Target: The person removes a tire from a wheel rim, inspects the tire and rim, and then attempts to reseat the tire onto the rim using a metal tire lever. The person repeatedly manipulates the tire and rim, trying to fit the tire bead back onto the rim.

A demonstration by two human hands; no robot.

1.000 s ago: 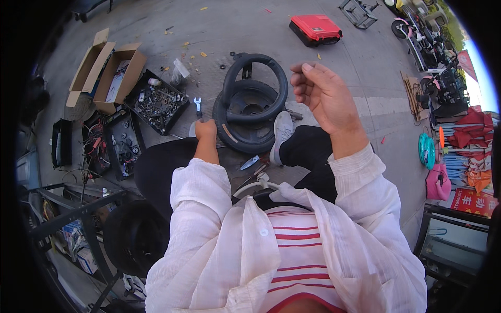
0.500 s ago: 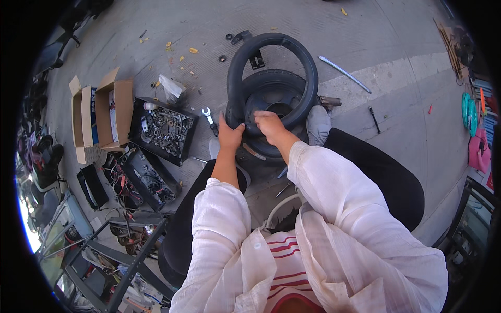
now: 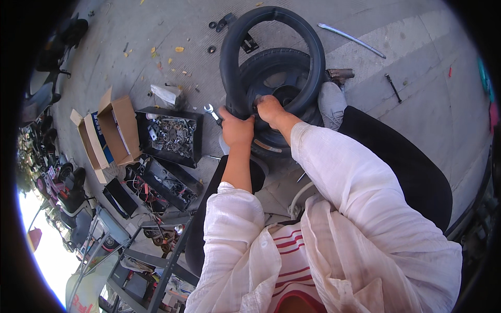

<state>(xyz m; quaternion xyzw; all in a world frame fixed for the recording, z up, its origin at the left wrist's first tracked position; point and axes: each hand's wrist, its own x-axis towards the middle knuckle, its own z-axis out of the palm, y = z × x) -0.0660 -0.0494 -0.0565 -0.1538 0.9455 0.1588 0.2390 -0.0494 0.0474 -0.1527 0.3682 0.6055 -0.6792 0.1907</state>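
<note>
Reaching forward, the left hand (image 3: 239,129) wraps its grip around a black rubber ring (image 3: 230,62); the right hand (image 3: 271,111) curls just beside, its grip's contents hidden

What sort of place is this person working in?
Probably an outdoor repair spot for small vehicles: a wheel lies on the concrete ground, a wrench shows at the left hand, and a black tray nearby is full of metal parts.

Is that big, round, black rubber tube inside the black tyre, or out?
Mostly out: the round black rubber tube shows bare over the black tyre. Cannot tell behind the left hand and right hand.
</note>
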